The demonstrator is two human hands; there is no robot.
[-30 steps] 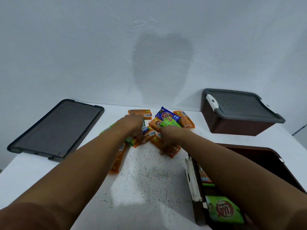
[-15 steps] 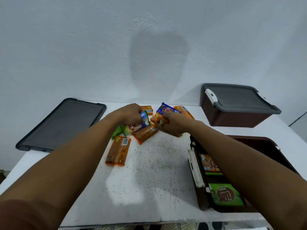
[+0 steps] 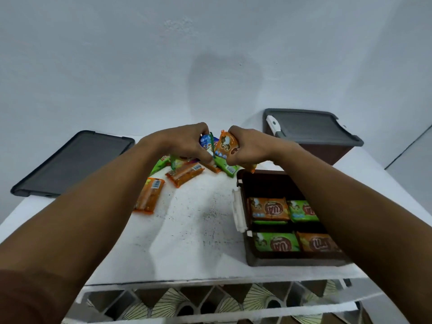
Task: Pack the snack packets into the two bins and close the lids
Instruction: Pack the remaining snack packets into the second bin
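My left hand (image 3: 187, 143) grips a blue snack packet (image 3: 205, 140) together with a green one, raised above the pile. My right hand (image 3: 251, 147) holds an orange snack packet (image 3: 225, 146) upright, close beside the left. Below them several orange and green packets lie on the white table, one orange packet (image 3: 149, 195) apart at the left. An open brown bin (image 3: 243, 183) at the right holds several orange and green packets in rows. A second brown bin (image 3: 327, 150) stands behind it with its grey lid (image 3: 308, 125) on.
A loose grey lid (image 3: 72, 162) lies flat at the table's back left. The white table (image 3: 198, 230) ends at a near edge, with a patterned floor below it. A pale wall stands right behind the table.
Both hands have lifted off the pile with packets in them and come together above it. The view has tipped down, showing more of the open bin and the table's near edge.
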